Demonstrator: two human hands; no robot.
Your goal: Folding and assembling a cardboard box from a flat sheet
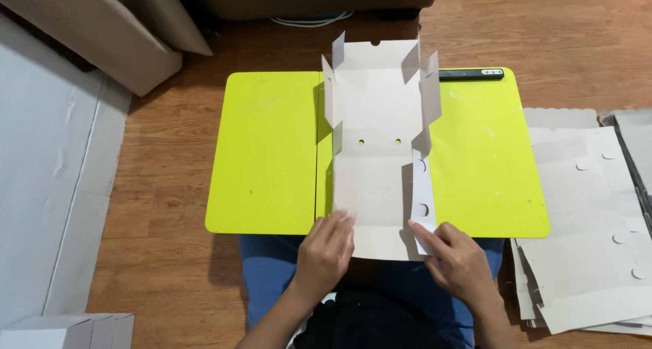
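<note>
- Two bare hands work at the near edge of a flat grey cardboard box blank point(377, 152); both forearms are cut off by the bottom of the frame.
- The left hand point(326, 250) lies with fingers loosely spread and extended, fingertips pressing on the blank's near left corner; it grips nothing.
- The right hand point(456, 259) pinches the lower end of the blank's narrow right side flap point(422, 199) between thumb and fingers; the thumb is mostly hidden behind the card.
- The blank's near edge overhangs the board and is partly covered by both hands, so its exact outline there cannot be told.
- The blank lies lengthwise down the middle of a lime-green board point(272, 152), its far half already creased into low upright walls with slanted corner tabs; two small round holes sit near its middle fold, and half-round notches show on the right flap.
- The card looks matte, thin and pale grey; the board is smooth, glossy, rounded at the corners and lightly scuffed.
- A dark slim pen-like object point(471, 75) rests on the board's far right edge; its details are too small to read.
- A stack of similar flat blanks point(584, 220) lies on the wooden floor point(156, 220) to the right, cut off by the frame.
- Blue trouser legs point(272, 267) show beneath the board.
</note>
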